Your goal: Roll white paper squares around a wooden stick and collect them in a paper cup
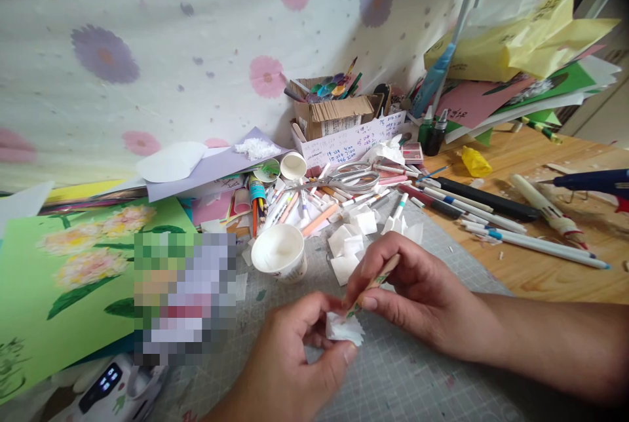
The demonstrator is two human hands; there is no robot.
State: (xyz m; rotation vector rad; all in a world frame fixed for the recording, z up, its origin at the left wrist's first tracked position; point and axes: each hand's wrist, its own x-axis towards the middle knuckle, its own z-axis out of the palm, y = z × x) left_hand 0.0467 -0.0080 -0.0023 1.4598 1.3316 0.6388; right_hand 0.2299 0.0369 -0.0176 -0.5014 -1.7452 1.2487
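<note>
Between the thumb and fingers of my left hand [304,346] is a small piece of white tissue paper [344,329] with a ragged edge. My right hand [413,284] pinches a flat wooden stick [386,272] with greenish stains. The stick's lower end touches the top of the tissue. Both hands meet over a grey gridded cutting mat [393,383]. Just beyond them lie several white paper squares [346,245], and a white paper cup [278,251] with whitish contents stands left of these.
Markers and pencils lie around silver scissors [351,179] at the back. A cardboard box [334,111] holds paints and brushes. On the left is a green sheet with flowers [93,251]; on the right, a blue glue gun [584,179] and pens [535,242] rest on wood.
</note>
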